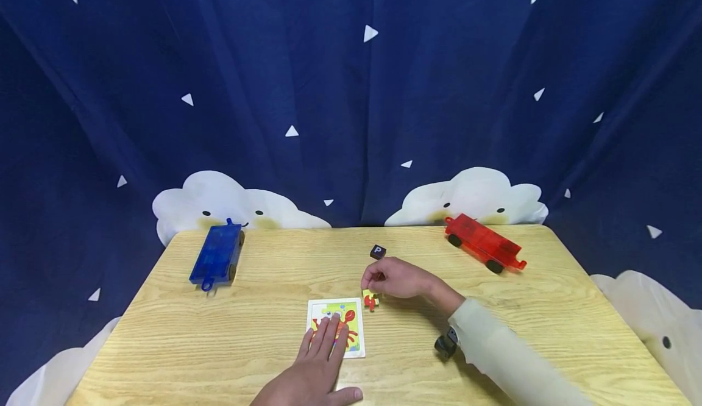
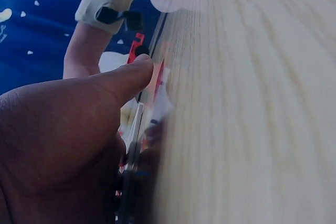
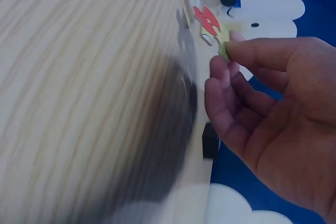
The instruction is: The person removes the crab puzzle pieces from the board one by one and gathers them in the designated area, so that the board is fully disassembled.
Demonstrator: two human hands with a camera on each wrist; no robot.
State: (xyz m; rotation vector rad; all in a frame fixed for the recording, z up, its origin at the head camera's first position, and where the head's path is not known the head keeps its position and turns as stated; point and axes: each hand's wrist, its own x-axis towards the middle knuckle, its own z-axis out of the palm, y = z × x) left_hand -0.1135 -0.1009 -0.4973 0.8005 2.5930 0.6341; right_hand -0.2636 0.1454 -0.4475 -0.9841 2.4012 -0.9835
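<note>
A small square jigsaw puzzle (image 1: 358, 352) with a white border and a red crab picture lies near the middle of the table. Across its lower left part, my left hand (image 1: 315, 366) rests with fingers straight and thumb out to the side, hiding some of the picture. My right hand (image 1: 397, 277) pinches a red and yellow puzzle piece (image 1: 370, 300) by its far edge, between thumb and fingertip. That piece is just beyond the puzzle's upper right corner. The right wrist view shows the piece (image 3: 209, 23) tilted, close over the table, with the other fingers curled.
Beyond the right hand sits a black block (image 1: 378, 252) marked with a white P. A blue toy wagon base (image 1: 217, 252) stands at the back left, and a red one (image 1: 484, 243) at the back right. Behind the table (image 1: 263, 308) hangs a dark blue curtain (image 1: 329, 89).
</note>
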